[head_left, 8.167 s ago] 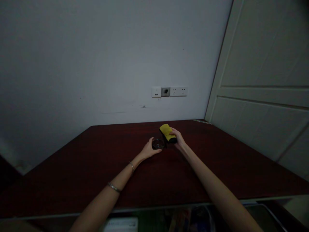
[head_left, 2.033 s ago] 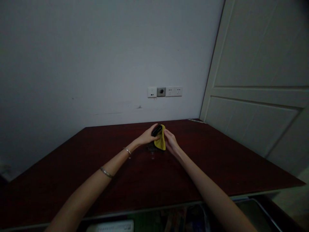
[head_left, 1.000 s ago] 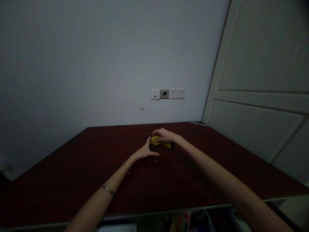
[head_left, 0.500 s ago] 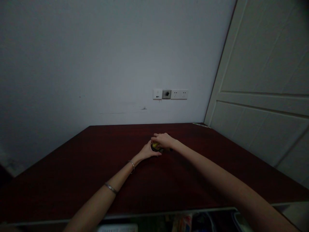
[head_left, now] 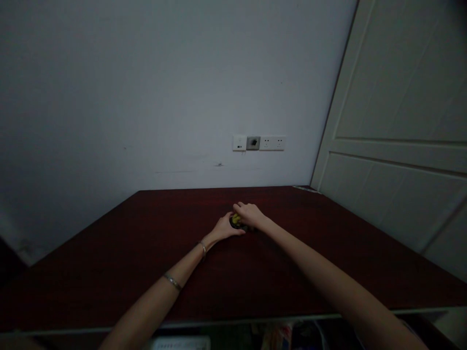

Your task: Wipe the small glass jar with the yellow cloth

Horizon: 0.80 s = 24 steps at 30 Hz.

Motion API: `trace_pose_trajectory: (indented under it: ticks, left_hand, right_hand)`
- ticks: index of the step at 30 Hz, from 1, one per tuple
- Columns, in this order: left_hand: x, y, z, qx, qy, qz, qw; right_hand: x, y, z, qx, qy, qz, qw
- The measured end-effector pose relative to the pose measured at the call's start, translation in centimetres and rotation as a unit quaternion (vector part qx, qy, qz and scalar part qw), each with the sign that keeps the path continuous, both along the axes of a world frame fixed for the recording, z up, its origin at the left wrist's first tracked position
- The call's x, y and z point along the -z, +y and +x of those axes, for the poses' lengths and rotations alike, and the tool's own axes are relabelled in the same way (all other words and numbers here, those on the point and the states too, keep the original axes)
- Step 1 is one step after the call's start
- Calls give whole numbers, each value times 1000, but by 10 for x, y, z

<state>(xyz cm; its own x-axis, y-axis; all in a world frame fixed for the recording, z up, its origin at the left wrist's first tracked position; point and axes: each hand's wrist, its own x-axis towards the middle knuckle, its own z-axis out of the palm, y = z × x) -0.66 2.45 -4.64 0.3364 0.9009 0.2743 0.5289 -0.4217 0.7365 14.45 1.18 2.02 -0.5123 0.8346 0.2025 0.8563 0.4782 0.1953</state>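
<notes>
A small dark round object, perhaps a shallow container [head_left: 238, 226], is on the dark red tabletop, with something yellow [head_left: 236, 218] in its top. My left hand [head_left: 224, 227] curves around its left and near side, with thumb and fingers gripping the rim. From the right, my right hand [head_left: 250, 214] reaches over the top, its fingers bent down onto the yellow part. Both hands hide much of the object, and its exact kind is too small and dim to make out. A little of its dark right side shows below my right palm.
The dark red table [head_left: 182, 214] meets a pale wall with a row of sockets [head_left: 272, 143]. A white panelled door [head_left: 397, 160] borders the right side. Below the near edge, an open space holds a white item [head_left: 180, 343] and several packets [head_left: 277, 336].
My right fingers have shifted slightly over the yellow part. My left hand keeps its place around the dark object. The whole view has moved a little.
</notes>
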Motion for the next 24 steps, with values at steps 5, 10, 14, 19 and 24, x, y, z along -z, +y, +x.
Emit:
trace_pose_trajectory:
  ticks: [5,10,14,19,24]
  left_hand:
    - [0,0,-2,0,8,1,1000]
    - [0,-1,-1,7,0,8,1000]
    - [0,-2,-1,5,-5,1,1000]
    - [-2,-4,0,0,9,1,1000]
    - [-3,-5,0,-4,8,2,1000]
  right_hand:
    - [7,-4,3,31,58,9,998]
    - [17,-2,9,48,143,16,988]
    - [23,10,20,44,307,-9,951]
    - [7,14,27,-4,233,-66,970]
    - [-8,9,6,-8,27,-59,998]
